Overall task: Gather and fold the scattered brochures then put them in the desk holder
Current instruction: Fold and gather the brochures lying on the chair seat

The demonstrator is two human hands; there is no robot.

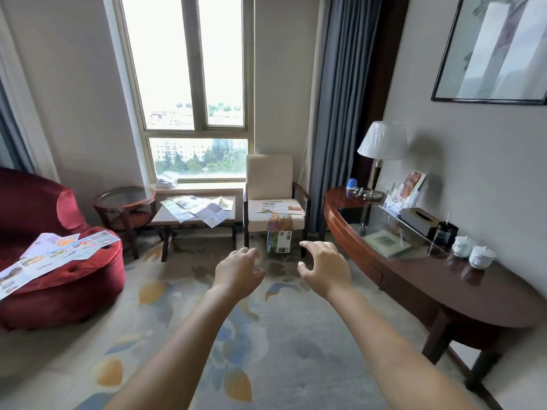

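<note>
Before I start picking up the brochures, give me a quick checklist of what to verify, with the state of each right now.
1. Both hands free: ok. Left hand and right hand are open and hold nothing.
2. Brochures located: ok. Unfolded ones lie on the red velvet armchair, the low wooden side table and the beige cushioned chair.
3. Chair brochure secure: not ok. The long colourful brochure hangs over the seat's front edge.
4. Path clear: ok. Patterned carpet ahead is bare.
5. Clear desk holder has room: cannot tell. It already holds some brochures.
</note>
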